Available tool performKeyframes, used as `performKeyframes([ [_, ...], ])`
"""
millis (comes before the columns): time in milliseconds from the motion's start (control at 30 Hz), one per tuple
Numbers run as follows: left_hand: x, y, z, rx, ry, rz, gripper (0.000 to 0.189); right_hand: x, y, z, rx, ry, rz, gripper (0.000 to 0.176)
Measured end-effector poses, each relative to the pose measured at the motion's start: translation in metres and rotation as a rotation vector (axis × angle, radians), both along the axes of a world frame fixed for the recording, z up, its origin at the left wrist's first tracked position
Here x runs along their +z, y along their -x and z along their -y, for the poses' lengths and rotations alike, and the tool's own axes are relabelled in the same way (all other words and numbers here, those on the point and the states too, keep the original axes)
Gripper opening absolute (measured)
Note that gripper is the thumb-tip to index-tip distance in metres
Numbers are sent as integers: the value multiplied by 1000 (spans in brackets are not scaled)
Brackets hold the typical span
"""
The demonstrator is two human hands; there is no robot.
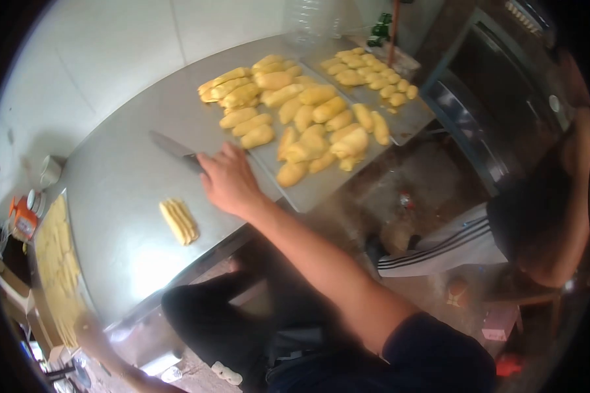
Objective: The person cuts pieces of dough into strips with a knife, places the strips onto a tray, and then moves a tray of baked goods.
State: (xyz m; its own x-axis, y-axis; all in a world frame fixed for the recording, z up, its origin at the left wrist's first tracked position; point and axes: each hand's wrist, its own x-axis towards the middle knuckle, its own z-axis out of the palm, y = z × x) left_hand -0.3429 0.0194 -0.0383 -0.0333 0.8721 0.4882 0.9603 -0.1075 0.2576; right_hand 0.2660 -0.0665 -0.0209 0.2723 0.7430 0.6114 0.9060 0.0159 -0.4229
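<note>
My right hand is over the metal table, its fingers curled around the dark handle of a knife. The blade lies low against the tabletop, pointing away to the left. Nearer me, a small stack of yellow dough strips rests on the metal. At the lower left, my left hand is beside a tray of long, flat yellow strips; its fingers are blurred. Just beyond my right hand, plump yellow dough rolls sit in rows and heaps, many of them on a metal tray.
Smaller yellow pieces lie on another tray at the far right. A white cup and an orange container stand by the left wall. On the right sits another person in striped trousers, near a dark metal cabinet.
</note>
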Motion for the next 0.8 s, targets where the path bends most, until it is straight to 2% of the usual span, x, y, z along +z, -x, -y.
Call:
performKeyframes([
  [67, -5, 5, -4, 13, 49, 72, 35, 3, 0, 2, 2, 16, 3, 42],
  [267, -2, -10, 3, 2, -33, 54, 26, 7, -1, 5, 16, 38, 0, 42],
  [367, 1, -15, 3, 22, 41, 153, 26, 7, -1, 5, 18, 24, -16, 42],
  [567, 4, -13, 1, 47, 44, 64, 29, 8, -1, 5, 20, 48, -14, 41],
  [667, 6, -11, 4, 52, 77, 102, 38, 5, -1, 5, 15, 22, 4, 41],
  [800, 16, -25, 10, 117, 20, -71, 41, 2, -1, 2, 14, -6, 7, 42],
])
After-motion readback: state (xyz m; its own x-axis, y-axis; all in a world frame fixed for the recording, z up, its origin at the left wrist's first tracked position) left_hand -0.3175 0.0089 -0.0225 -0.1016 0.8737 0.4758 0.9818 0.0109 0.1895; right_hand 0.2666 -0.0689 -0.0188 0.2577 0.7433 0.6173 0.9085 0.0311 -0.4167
